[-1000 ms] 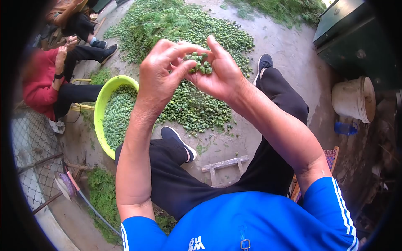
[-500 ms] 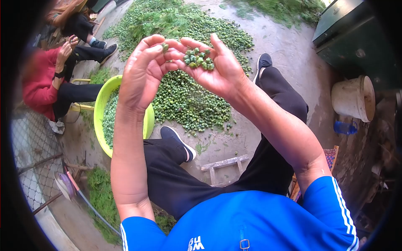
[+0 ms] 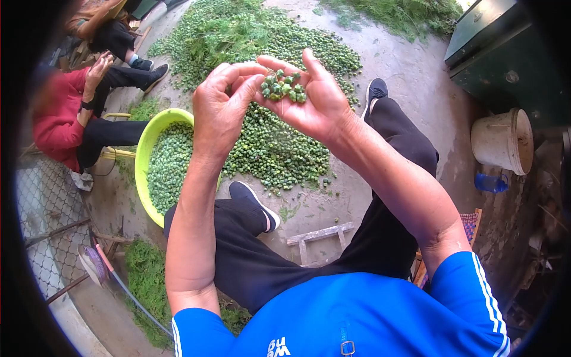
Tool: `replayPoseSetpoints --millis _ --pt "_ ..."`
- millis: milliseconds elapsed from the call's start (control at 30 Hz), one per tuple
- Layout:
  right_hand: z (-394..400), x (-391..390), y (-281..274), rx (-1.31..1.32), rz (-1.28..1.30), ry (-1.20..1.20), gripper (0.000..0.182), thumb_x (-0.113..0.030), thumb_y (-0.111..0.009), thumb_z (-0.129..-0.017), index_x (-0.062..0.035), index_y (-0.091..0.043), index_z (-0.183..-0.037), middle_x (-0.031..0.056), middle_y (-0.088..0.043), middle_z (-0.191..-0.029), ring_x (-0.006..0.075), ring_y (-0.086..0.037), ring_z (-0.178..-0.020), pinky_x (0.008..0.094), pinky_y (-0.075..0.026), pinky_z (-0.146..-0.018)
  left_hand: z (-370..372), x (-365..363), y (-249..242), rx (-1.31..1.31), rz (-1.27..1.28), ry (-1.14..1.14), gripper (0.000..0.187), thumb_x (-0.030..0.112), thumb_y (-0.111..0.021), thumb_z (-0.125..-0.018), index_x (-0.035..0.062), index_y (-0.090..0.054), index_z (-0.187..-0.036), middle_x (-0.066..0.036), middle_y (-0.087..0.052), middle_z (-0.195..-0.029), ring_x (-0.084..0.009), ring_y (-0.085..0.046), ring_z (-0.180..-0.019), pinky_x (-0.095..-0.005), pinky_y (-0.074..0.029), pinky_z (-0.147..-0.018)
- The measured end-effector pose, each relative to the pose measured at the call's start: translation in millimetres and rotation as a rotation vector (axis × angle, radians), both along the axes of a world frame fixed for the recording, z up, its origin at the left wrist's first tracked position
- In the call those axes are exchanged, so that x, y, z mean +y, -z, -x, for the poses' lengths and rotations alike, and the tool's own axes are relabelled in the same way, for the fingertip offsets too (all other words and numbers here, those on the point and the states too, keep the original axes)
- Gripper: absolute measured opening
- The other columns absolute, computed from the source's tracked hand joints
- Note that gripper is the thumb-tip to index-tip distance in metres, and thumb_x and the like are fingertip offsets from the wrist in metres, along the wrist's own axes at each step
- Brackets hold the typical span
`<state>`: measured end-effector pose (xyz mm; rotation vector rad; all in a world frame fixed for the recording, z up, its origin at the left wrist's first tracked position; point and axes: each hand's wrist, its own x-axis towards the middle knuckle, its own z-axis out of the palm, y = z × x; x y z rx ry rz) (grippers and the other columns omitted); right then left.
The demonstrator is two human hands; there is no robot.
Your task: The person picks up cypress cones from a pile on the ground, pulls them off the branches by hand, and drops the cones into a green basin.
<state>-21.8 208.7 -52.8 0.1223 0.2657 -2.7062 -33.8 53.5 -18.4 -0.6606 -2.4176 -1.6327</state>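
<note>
My right hand (image 3: pixel 315 101) is palm up, holding a small heap of green knobbly seed cones (image 3: pixel 284 87) on its cupped palm and fingers. Its thumb stands up, apart from the fingers. My left hand (image 3: pixel 223 104) meets it from the left, thumb and forefinger pinched together at the left edge of the heap. Whatever lies in that pinch is hidden by the fingers. Below both hands, a large spread of the same cones (image 3: pixel 279 149) covers the ground. A yellow-green basin (image 3: pixel 143 160) filled with cones stands to the left of my left forearm.
A co-worker in a red top (image 3: pixel 56 128) sits at the left, with another person (image 3: pixel 98 27) behind. Feathery green branches (image 3: pixel 238 35) lie on the far cones. At the right are a white bucket (image 3: pixel 496 140), a blue bottle (image 3: pixel 491 182) and a dark cabinet (image 3: pixel 505 65).
My left hand has moved right and turned, its fingertips now at the heap in my right palm. The green cone seen at its fingertips before is now out of sight. My right hand barely moved.
</note>
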Motion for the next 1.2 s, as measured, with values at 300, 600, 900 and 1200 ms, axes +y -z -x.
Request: replayPoseSetpoints --millis 300,600,900,1200 --pt "-3.1 -8.5 2.2 0.011 -0.072 -0.013 0.066 -0.052 -0.022 -0.102 0.0033 -0.049 -0.126 0.0165 -0.055 -0.119 0.0273 -0.052 -0.115 0.0475 -0.041 -0.103 -1.4 7.7 -2.6 -0.118 0.125 -0.038 0.015 0.009 -0.071 -0.085 -0.0006 -0.07 -0.097 0.001 -0.063 -0.087 -0.0051 -0.059 -0.076 -0.0202 -0.047 -0.065" --pt "-2.0 -7.4 6.4 -0.025 -0.074 0.005 0.064 -0.051 -0.025 -0.102 0.0049 -0.048 -0.125 0.0186 -0.056 -0.116 0.028 -0.055 -0.11 0.0463 -0.045 -0.1 5.6 6.8 3.2 -0.219 0.176 -0.042 0.01 0.011 -0.069 -0.088 0.0016 -0.069 -0.092 0.001 -0.065 -0.08 -0.0028 -0.056 -0.068 -0.0186 -0.044 -0.057" --pt "-1.6 -3.4 -3.5 -0.041 0.007 0.023 0.068 -0.053 -0.024 -0.101 0.0058 -0.049 -0.123 0.0218 -0.057 -0.112 0.0312 -0.057 -0.103 0.045 -0.05 -0.094 10.2 -7.5 -0.2 -0.12 0.001 0.003 0.012 0.006 -0.063 -0.091 0.0008 -0.067 -0.101 0.001 -0.063 -0.085 -0.0033 -0.055 -0.071 -0.0175 -0.041 -0.062" --pt "0.0 -0.4 -2.5 -0.032 0.101 0.025 0.067 -0.052 -0.025 -0.101 0.0057 -0.051 -0.121 0.0214 -0.057 -0.11 0.0305 -0.055 -0.106 0.0412 -0.046 -0.099 -3.5 -1.2 -5.9 -0.008 0.252 0.1 0.021 0.011 -0.064 -0.091 0.0073 -0.067 -0.111 -0.002 -0.057 -0.09 -0.009 -0.053 -0.08 -0.0243 -0.045 -0.073"
